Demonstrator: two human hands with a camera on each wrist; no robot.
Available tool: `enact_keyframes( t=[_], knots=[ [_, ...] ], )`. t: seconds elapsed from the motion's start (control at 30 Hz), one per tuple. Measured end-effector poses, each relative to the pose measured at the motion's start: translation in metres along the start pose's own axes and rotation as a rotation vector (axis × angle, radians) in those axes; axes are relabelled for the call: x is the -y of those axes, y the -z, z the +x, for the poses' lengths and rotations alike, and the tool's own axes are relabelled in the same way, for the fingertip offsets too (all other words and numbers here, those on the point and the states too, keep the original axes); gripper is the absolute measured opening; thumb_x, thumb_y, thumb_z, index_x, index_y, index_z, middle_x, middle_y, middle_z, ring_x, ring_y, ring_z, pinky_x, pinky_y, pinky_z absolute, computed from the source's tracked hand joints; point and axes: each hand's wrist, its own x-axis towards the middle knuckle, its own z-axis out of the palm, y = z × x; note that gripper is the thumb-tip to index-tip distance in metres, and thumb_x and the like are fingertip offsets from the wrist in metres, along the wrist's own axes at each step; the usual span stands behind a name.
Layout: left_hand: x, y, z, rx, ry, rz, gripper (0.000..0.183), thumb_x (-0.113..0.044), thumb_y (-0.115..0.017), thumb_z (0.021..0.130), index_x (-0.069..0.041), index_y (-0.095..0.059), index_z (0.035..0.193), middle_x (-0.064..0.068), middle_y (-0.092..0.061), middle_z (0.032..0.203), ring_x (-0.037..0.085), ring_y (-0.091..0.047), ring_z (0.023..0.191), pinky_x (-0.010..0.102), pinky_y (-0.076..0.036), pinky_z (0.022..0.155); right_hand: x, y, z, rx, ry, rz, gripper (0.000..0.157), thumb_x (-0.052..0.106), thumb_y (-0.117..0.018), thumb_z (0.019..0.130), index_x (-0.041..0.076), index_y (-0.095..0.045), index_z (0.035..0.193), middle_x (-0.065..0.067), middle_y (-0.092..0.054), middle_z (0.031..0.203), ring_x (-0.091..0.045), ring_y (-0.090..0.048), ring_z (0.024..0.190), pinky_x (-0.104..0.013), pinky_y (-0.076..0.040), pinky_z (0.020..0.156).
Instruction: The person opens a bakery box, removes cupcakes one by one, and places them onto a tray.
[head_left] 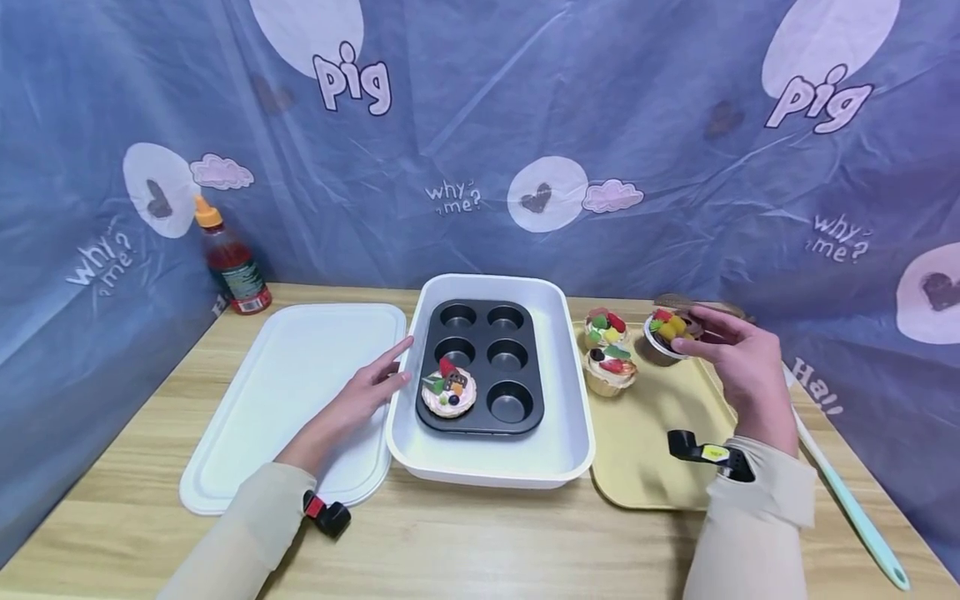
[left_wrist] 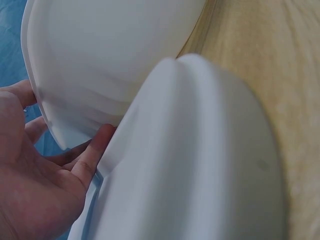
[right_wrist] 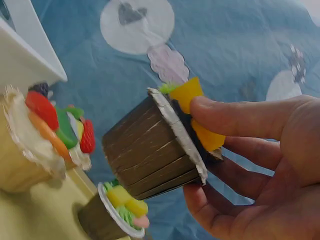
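Note:
My right hand holds a cupcake in a brown pleated cup with a pale rim, thumb against its yellow fruit topping. In the right wrist view the cup is tilted. Two light-coloured fruit cupcakes stand at the left of the yellow tray, and another brown-cupped one appears lower in the right wrist view. With fingers extended, my left hand touches the left side of the white rectangular pan. Inside the pan sits a dark muffin tin, with a decorated cupcake at its front-left cup.
A white board lies left of the pan, partly under my left forearm. Behind it stands a red sauce bottle with an orange cap. A long mint-green handle lies along the right side. A patterned blue cloth hangs behind the table.

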Motion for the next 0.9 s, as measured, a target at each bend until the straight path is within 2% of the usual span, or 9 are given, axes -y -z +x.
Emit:
enact_keyframes(
  t=[0.37,0.6,0.7,0.8,0.9],
  knots=[
    [0.002,0.001,0.000,-0.016,-0.008,-0.003,0.061,-0.034,-0.054,0.105,-0.033,-0.028,0.160,0.025,-0.038,0.157,0.039,-0.046,0.139,0.055,-0.043,0.112,-0.017,0.015,0.007,0.098,0.019,-0.111,0.053,-0.010,-0.081,0.076,0.036,-0.072,0.101,0.026,-0.072,0.087,0.008,-0.064,0.080,-0.006,-0.050,0.070],
    [0.002,0.001,0.001,-0.028,-0.026,-0.012,0.061,-0.032,-0.058,0.103,-0.029,-0.033,0.159,0.026,-0.043,0.154,0.038,-0.048,0.137,0.047,-0.048,0.107,-0.024,0.019,0.011,0.171,-0.001,-0.049,0.053,-0.017,-0.078,0.073,0.029,-0.076,0.101,0.022,-0.073,0.089,0.006,-0.065,0.082,-0.008,-0.052,0.071],
    [0.002,0.001,0.002,-0.033,-0.024,-0.016,0.061,-0.032,-0.059,0.103,-0.029,-0.034,0.158,0.025,-0.044,0.152,0.037,-0.049,0.135,0.041,-0.049,0.103,-0.028,0.021,0.013,0.187,-0.022,-0.046,0.057,-0.018,-0.078,0.072,0.031,-0.077,0.100,0.023,-0.073,0.090,0.006,-0.065,0.083,-0.008,-0.053,0.072],
    [0.002,0.001,0.002,-0.043,-0.023,-0.009,0.060,-0.031,-0.060,0.102,-0.029,-0.036,0.158,0.025,-0.048,0.149,0.035,-0.052,0.131,0.035,-0.051,0.098,-0.032,0.023,0.015,0.188,-0.044,-0.116,0.061,-0.015,-0.080,0.072,0.039,-0.075,0.099,0.028,-0.071,0.091,0.009,-0.064,0.085,-0.008,-0.053,0.073],
    [0.001,0.001,0.002,-0.052,-0.019,-0.005,0.061,-0.030,-0.061,0.101,-0.029,-0.037,0.157,0.025,-0.049,0.147,0.034,-0.053,0.128,0.031,-0.051,0.095,-0.036,0.025,0.015,0.180,-0.054,-0.242,0.060,-0.009,-0.082,0.074,0.036,-0.073,0.113,0.034,-0.068,0.091,0.011,-0.061,0.087,-0.008,-0.052,0.074]
  ],
)
